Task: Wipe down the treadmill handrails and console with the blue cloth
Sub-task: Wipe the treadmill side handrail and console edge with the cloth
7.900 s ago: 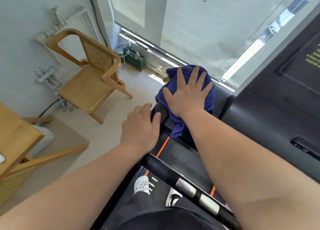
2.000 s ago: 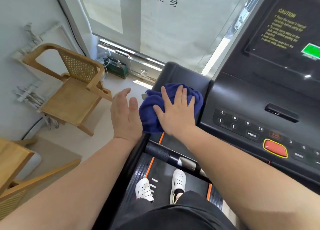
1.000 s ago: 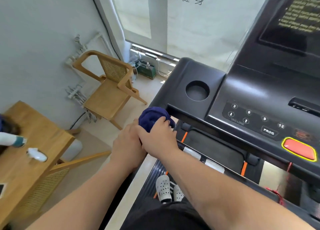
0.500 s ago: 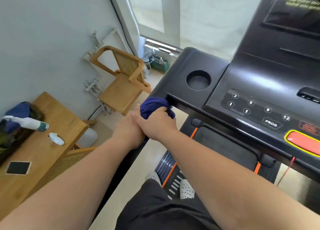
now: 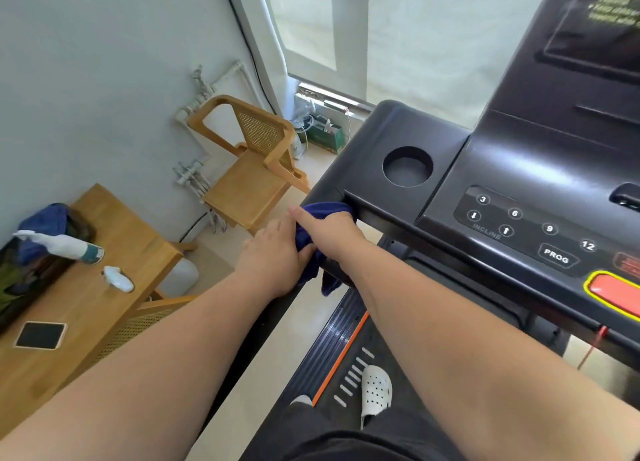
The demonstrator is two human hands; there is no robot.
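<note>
The blue cloth (image 5: 317,218) is bunched around the black left handrail (image 5: 266,318) just below the console's left corner. My right hand (image 5: 332,233) is closed over the cloth from above, gripping it on the rail. My left hand (image 5: 273,256) sits right beside it, wrapped around the same rail and touching the cloth's lower edge. The black console (image 5: 491,169) spreads to the right, with a round cup holder (image 5: 407,166), number buttons and a red stop button (image 5: 614,292). A loose corner of cloth hangs under my right wrist.
A wooden table (image 5: 86,308) at the left holds a spray bottle (image 5: 62,247), a phone (image 5: 41,335) and another blue cloth (image 5: 43,219). A wooden chair (image 5: 249,169) stands by the wall. My white shoe (image 5: 375,391) rests on the treadmill deck.
Both hands slid with the cloth off the console's top left corner and down onto the left handrail. My view has swung left and back a little, showing more of the table.
</note>
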